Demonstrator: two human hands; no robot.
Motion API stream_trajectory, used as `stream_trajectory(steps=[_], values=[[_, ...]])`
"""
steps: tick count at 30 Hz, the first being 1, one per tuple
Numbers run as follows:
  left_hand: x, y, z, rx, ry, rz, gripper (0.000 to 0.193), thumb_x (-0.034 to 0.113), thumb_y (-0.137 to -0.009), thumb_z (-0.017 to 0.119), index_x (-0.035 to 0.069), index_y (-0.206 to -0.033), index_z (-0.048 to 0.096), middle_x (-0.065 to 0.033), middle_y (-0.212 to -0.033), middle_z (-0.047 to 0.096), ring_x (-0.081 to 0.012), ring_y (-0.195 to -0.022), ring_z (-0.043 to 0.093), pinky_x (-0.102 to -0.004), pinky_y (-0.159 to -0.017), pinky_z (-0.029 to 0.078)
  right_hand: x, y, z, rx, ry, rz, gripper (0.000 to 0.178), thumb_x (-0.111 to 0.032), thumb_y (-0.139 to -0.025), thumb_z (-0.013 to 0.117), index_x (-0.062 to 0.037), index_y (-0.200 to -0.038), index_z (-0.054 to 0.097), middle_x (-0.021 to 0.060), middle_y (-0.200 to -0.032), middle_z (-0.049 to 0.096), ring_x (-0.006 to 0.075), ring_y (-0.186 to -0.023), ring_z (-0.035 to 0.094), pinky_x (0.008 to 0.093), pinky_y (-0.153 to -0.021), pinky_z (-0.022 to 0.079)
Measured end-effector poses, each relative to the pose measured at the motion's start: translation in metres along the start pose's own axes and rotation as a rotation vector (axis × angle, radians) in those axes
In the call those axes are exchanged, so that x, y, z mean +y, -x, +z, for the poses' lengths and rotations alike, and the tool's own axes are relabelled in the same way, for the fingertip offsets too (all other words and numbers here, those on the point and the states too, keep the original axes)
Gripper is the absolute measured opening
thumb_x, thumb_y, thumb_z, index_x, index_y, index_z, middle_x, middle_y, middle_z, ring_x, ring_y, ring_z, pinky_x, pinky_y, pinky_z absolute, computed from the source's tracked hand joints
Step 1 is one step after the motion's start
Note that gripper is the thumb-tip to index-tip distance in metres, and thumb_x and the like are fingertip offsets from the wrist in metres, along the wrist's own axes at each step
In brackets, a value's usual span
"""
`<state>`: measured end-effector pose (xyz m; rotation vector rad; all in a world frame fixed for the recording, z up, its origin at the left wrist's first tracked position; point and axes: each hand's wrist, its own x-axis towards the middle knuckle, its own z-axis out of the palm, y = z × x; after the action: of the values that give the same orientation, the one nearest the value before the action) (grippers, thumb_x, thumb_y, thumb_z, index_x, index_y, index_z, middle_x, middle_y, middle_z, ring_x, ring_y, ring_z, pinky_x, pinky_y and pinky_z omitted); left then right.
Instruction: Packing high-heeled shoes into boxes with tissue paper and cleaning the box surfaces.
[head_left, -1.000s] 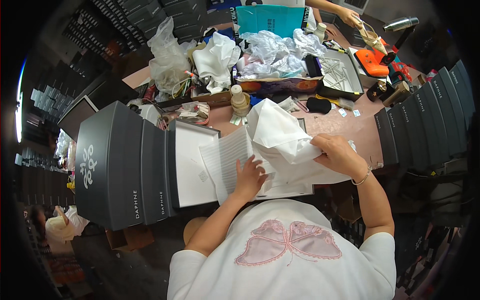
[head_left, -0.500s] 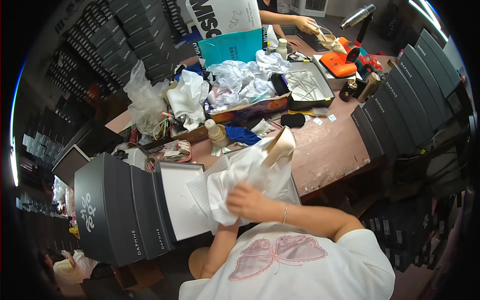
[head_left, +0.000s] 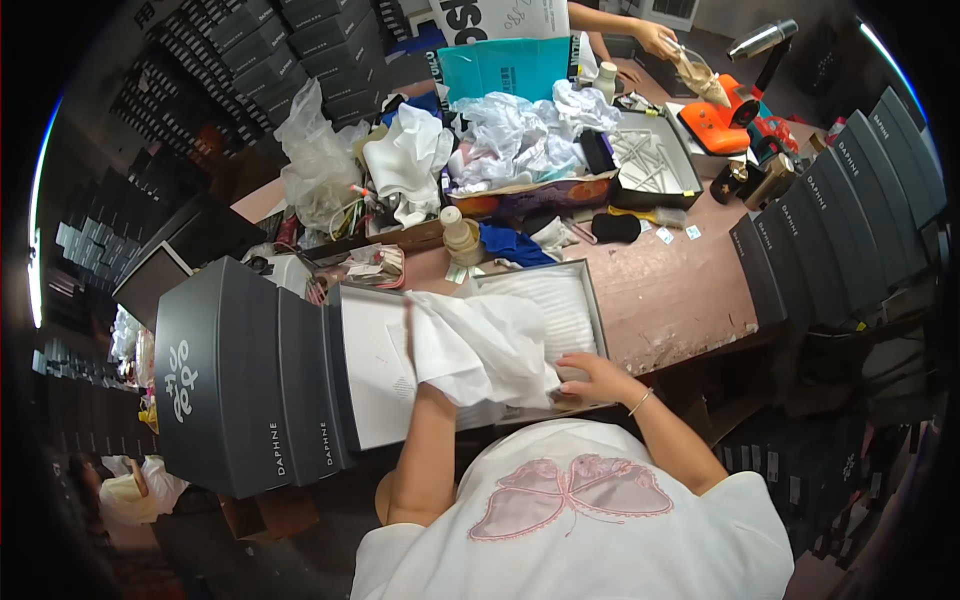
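Wrapping sheet [head_left: 480, 345] slumping in soft folds over an open box [head_left: 601, 320]

The thin white sheet is lying rumpled across the left part of the open box, its broad creases meeting the edge of a smooth, white-lined tray [head_left: 372, 375]. Beyond its folds, ribbed white padding [head_left: 550, 295] is lining the rectangular box in fine parallel ridges.

The right hand [head_left: 592, 380] is resting at the box's near side, half open, its fingers parted and pointing left toward the sheet's edge; whether the fingertips are gripping anything is impossible to tell. A slim metal bracelet [head_left: 641, 402] is circling that wrist. The left forearm [head_left: 424, 455] is running under the sheet, which is hiding the left hand, so its opening and hold cannot be told.

Matte dark-grey boxes [head_left: 240, 370] are standing packed together on the left. Behind the open box, a rounded cream bottle [head_left: 461, 238], a crumpled blue cloth [head_left: 512, 245] and a black oval pad [head_left: 616, 228] are sitting on the scuffed pinkish table [head_left: 670, 300]. Farther off, a co-worker's hand [head_left: 657, 38] is holding a pointed beige shoe [head_left: 703, 82] near a glossy orange device [head_left: 712, 130].
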<state>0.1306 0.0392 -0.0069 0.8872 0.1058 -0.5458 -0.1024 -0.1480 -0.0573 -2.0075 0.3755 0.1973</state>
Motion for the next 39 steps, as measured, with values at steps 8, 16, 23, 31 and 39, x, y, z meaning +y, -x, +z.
stream_trajectory(steps=[8, 16, 23, 31, 39], values=[[0.091, 0.028, 0.064, -0.068, -0.224, 0.548, 0.063, 0.055, -0.099, 0.030, 0.004, -0.074, 0.056, -0.0096, -0.066, 0.056, -0.0191, -0.061, 0.054, -0.0319, -0.061, 0.047, 0.013, -0.053, 0.054, 0.074, 0.171, -0.239, 0.047, -0.020, -0.076, 0.071, -0.0037, -0.118, 0.056, 0.0212, -0.104, 0.063, 0.0383, -0.095, 0.059, 0.0412, -0.080, 0.047], [0.149, 0.072, 0.064, -0.039, -0.795, 1.764, 0.054, 0.046, -0.101, 0.028, 0.006, -0.074, 0.052, -0.0058, -0.073, 0.049, -0.0219, -0.068, 0.051, -0.0383, -0.066, 0.046, -0.039, -0.059, 0.023, 0.077, -0.158, 0.076, 0.033, -0.028, -0.095, 0.050, 0.0024, -0.101, 0.061, 0.0180, -0.087, 0.063, 0.0265, -0.078, 0.059, 0.0353, -0.074, 0.046], [-0.010, 0.046, -0.075, -0.428, -1.497, 0.464, 0.070, 0.047, -0.089, 0.059, -0.003, -0.135, 0.040, -0.0222, -0.126, 0.050, -0.0380, -0.120, 0.047, -0.0434, -0.100, 0.038, -0.059, -0.024, -0.006, 0.155, -0.379, 0.180, 0.042, -0.031, -0.097, 0.050, 0.0013, -0.123, 0.050, 0.0146, -0.106, 0.062, 0.0196, -0.093, 0.060, 0.0319, -0.084, 0.047], [-0.062, 0.080, -0.002, -0.187, 0.177, -0.569, 0.074, 0.061, -0.090, 0.048, 0.005, -0.137, 0.038, -0.0187, -0.130, 0.049, -0.0316, -0.119, 0.050, -0.0466, -0.102, 0.040, -0.074, -0.026, 0.025, -0.010, -0.440, 0.087, 0.056, -0.033, -0.089, 0.066, -0.0048, -0.130, 0.040, 0.0105, -0.092, 0.063, 0.0140, -0.083, 0.061, 0.0273, -0.069, 0.049], [-0.065, 0.074, 0.010, -0.082, 0.048, -0.472, 0.069, 0.061, -0.090, 0.041, 0.009, -0.135, 0.041, -0.0122, -0.128, 0.052, -0.0283, -0.117, 0.052, -0.0439, -0.100, 0.042, -0.092, -0.016, 0.016, 0.118, -0.272, -0.016, 0.045, -0.030, -0.089, 0.064, -0.0031, -0.123, 0.053, 0.0141, -0.103, 0.063, 0.0235, -0.091, 0.063, 0.0315, -0.079, 0.050]])
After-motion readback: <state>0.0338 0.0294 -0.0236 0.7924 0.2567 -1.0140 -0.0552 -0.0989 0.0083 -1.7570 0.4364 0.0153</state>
